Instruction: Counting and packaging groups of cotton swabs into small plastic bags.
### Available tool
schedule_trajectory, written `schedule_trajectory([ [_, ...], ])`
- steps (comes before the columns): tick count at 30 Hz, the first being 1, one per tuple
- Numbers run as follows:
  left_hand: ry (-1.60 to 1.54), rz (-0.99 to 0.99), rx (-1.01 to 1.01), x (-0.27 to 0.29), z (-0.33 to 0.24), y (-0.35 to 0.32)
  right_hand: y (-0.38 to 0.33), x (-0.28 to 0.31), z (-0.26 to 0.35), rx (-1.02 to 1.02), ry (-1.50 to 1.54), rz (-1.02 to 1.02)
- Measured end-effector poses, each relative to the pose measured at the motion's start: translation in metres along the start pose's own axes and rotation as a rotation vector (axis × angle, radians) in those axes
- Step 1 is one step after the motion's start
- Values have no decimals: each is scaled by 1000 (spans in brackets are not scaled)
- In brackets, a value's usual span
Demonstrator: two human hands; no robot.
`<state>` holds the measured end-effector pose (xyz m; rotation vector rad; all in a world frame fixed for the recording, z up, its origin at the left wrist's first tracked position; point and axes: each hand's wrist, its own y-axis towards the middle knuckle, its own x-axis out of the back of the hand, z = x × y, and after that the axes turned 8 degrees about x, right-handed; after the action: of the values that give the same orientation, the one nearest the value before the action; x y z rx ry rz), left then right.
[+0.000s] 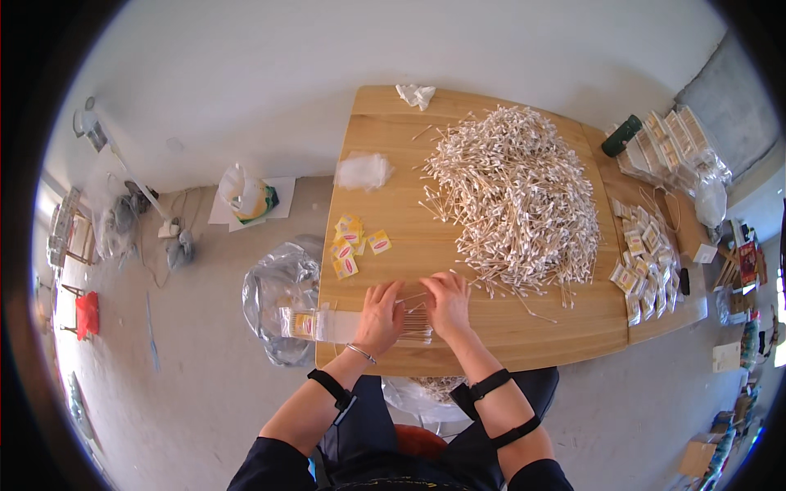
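At the near edge of the wooden table (491, 344), a row of cotton swabs (417, 324) lies flat between my two hands. My left hand (380, 317) is curled over the left ends of the swabs, beside a clear plastic sleeve (340, 326). My right hand (448, 306) has its fingers bent against the right side of the row. Their fingertips partly hide the swabs. To the left of my left hand, a small packet of swabs (303, 323) with a yellow card juts past the table's left edge. A large heap of loose cotton swabs (520, 196) spreads just beyond my hands.
Yellow-and-white cards (350, 245) and a stack of clear bags (364, 171) lie on the left. Filled packets (645, 266) pile up at the right, near plastic boxes (671, 143) and a dark green cylinder (621, 136). A large clear bag (282, 299) stands beside the table.
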<state>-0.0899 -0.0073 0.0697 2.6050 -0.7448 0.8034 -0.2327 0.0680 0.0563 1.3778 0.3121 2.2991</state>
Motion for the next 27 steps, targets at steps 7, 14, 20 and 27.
schedule_trajectory([
  [7,72,118,-136,-9,12,-13,-28,5,6,-135,61,-53],
  [14,-3,-31,-129,-5,2,-20,-28,14,16,-330,2,49],
  [20,72,-42,-190,-15,12,-21,-27,15,17,-257,-51,98],
  [27,89,-90,-196,-16,10,-22,-28,13,13,-300,27,-4],
])
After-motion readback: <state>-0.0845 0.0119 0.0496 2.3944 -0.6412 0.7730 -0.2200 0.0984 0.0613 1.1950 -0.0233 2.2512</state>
